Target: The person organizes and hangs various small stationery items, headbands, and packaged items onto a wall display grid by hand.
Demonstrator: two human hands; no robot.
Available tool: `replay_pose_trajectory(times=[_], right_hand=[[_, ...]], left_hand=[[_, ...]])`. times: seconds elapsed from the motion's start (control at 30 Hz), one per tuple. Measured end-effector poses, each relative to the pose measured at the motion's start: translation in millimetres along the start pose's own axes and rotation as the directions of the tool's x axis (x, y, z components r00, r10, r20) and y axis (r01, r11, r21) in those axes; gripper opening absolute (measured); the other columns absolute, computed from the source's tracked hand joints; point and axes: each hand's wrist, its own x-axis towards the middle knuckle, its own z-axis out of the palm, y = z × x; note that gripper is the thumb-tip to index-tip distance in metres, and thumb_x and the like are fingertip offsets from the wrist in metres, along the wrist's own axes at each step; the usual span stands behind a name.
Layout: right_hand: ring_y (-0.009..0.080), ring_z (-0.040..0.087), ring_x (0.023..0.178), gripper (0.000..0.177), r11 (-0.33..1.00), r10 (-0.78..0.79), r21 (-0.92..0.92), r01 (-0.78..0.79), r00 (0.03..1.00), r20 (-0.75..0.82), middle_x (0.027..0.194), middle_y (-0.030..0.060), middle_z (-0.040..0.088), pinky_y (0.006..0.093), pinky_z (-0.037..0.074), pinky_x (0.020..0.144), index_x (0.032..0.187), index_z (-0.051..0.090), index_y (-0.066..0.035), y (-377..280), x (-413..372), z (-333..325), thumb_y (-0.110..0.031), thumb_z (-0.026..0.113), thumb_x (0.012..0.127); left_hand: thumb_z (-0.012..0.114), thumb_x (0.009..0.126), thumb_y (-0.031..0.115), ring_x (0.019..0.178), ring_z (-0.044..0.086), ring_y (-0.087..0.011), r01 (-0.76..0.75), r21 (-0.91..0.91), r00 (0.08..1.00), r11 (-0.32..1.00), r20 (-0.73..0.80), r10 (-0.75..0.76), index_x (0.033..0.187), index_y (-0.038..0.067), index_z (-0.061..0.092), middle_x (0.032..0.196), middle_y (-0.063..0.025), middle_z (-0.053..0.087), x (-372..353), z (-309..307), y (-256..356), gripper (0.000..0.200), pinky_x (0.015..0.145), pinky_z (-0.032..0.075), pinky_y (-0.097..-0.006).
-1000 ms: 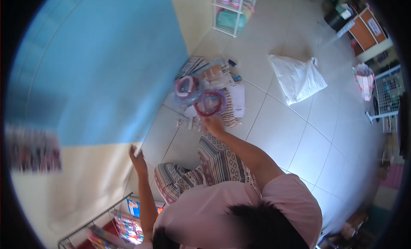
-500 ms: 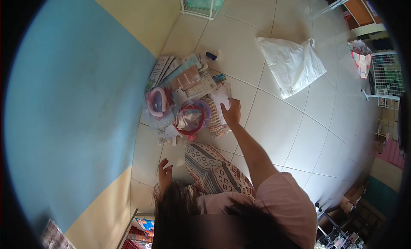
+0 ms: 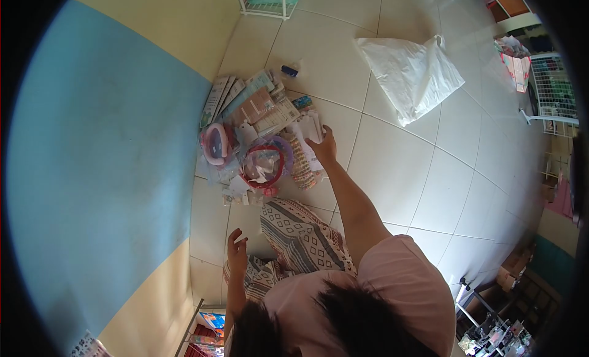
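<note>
My right hand (image 3: 323, 147) is at the right side of a pile on the floor, its thumb and fingers closed around the edge of a small stack of white cards (image 3: 309, 125). Beside the cards lies a packet of beaded, multicoloured strips (image 3: 300, 166). Left of that are a red headband (image 3: 265, 183), a purple headband (image 3: 287, 149) and a pink headband (image 3: 213, 149) in clear plastic bags. Flat packages (image 3: 253, 106) form the far part of the pile. My left hand (image 3: 237, 245) hovers near my patterned trousers (image 3: 307, 234), holding nothing, fingers loosely bent and apart.
A white plastic bag (image 3: 412, 77) rests on the tiles at the upper right. A small dark blue item (image 3: 289, 70) lies beyond the pile. The blue and yellow wall (image 3: 116, 130) borders the left. A white wire rack (image 3: 265, 14) stands at the top.
My right hand has shifted slightly up and left in view, and the white cards now look spread into separate edges. My left hand stays nearly in place. The whole view has shifted a little.
</note>
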Motion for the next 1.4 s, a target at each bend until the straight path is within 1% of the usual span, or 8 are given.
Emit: replay_pose_trajectory(times=[0.27, 0.37, 0.57, 0.77, 0.93, 1.03, 1.13, 1.4], right_hand=[[0.0312, 0.063, 0.088, 0.063, 0.99, 0.096, 0.109, -0.089, 0.994, -0.054, 0.098, 0.0204, 0.064, 0.0382, 0.049, 0.079, 0.115, 0.051, 0.0, 0, -24, -9, -0.027, 0.08, 0.066], [0.0256, 0.063, 0.075, 0.047, 0.987, 0.106, 0.113, -0.119, 0.988, 0.115, 0.086, 0.0165, 0.065, 0.0348, 0.05, 0.068, 0.103, 0.057, 0.001, 6, -34, -31, -0.023, 0.078, 0.068], [0.0202, 0.06, 0.069, 0.036, 0.918, 0.078, 0.395, -0.024, 0.99, -0.12, 0.078, 0.0125, 0.062, 0.034, 0.046, 0.061, 0.092, 0.055, 0.0, 12, -52, -77, -0.02, 0.075, 0.07], [0.0278, 0.057, 0.074, 0.035, 0.938, -0.241, 0.284, 0.197, 0.962, 0.127, 0.084, 0.0158, 0.057, 0.0382, 0.046, 0.066, 0.094, 0.052, 0.0, -89, -132, -100, -0.016, 0.071, 0.07], [0.0299, 0.056, 0.084, 0.019, 0.636, -0.766, 0.101, 0.765, 0.609, 0.206, 0.087, 0.0139, 0.054, 0.0415, 0.046, 0.07, 0.091, 0.054, -0.005, -126, -187, -102, -0.014, 0.064, 0.077], [0.0276, 0.055, 0.086, 0.012, 0.758, -0.527, -0.396, 0.519, 0.844, 0.098, 0.089, 0.0105, 0.054, 0.0416, 0.047, 0.068, 0.092, 0.055, -0.007, -65, -131, -81, -0.016, 0.055, 0.083], [0.0275, 0.055, 0.089, 0.01, 0.708, -0.45, -0.642, 0.293, 0.888, -0.09, 0.095, 0.0081, 0.054, 0.041, 0.05, 0.065, 0.093, 0.053, -0.008, 18, -66, -77, -0.011, 0.054, 0.083], [0.0298, 0.054, 0.103, 0.062, 0.811, -0.12, -0.569, 0.137, 0.991, 0.066, 0.11, 0.0148, 0.051, 0.0406, 0.052, 0.072, 0.109, 0.052, -0.006, 52, -49, -53, -0.053, 0.07, 0.072]], left_hand=[[0.053, 0.09, 0.016, 0.102, 0.057, -0.0178, -0.053, 0.012, 0.998, 0.999, 0.026, 0.052, 0.13, 0.007, 0.045, 0.125, -0.0075, 0.052, -2, 2, 0, 0.042, 0.081, 0.044, -0.0301], [0.052, 0.091, 0.015, 0.102, 0.057, -0.0179, -0.059, 0.017, 0.997, 0.998, 0.042, 0.059, 0.13, 0.007, 0.045, 0.126, -0.008, 0.052, -6, 2, 0, 0.04, 0.08, 0.044, -0.0297], [0.051, 0.091, 0.009, 0.106, 0.056, -0.0204, -0.116, 0.054, 0.988, 0.992, 0.109, 0.109, 0.128, 0.006, 0.047, 0.125, -0.0101, 0.053, -11, 9, 35, 0.037, 0.089, 0.044, -0.0319], [0.059, 0.09, 0.022, 0.134, 0.031, -0.0288, -0.256, -0.012, 0.905, 0.967, 0.348, 0.244, 0.145, 0.011, 0.02, 0.144, -0.015, 0.033, -18, 58, 114, 0.069, 0.104, 0.032, -0.0427], [0.059, 0.09, 0.03, 0.137, 0.023, -0.0323, -0.233, -0.319, 0.908, 0.919, 0.266, 0.323, 0.148, 0.012, 0.01, 0.149, -0.0177, 0.022, -23, 99, 124, 0.078, 0.107, 0.026, -0.0461], [0.059, 0.09, 0.03, 0.136, 0.025, -0.0328, -0.313, -0.076, 0.916, 0.947, 0.238, 0.322, 0.147, 0.01, 0.013, 0.148, -0.0178, 0.022, -24, 93, 101, 0.076, 0.107, 0.026, -0.0457], [0.056, 0.092, 0.027, 0.133, 0.03, -0.0317, -0.225, 0.013, 0.95, 0.974, 0.227, 0.217, 0.145, 0.006, 0.018, 0.148, -0.0178, 0.023, -36, 70, 62, 0.068, 0.106, 0.03, -0.0413], [0.05, 0.095, 0.017, 0.12, 0.047, -0.0244, 0.026, -0.012, 1.0, 1.0, 0.009, -0.026, 0.137, 0.005, 0.037, 0.139, -0.0127, 0.041, -47, 29, 21, 0.046, 0.1, 0.038, -0.033]])
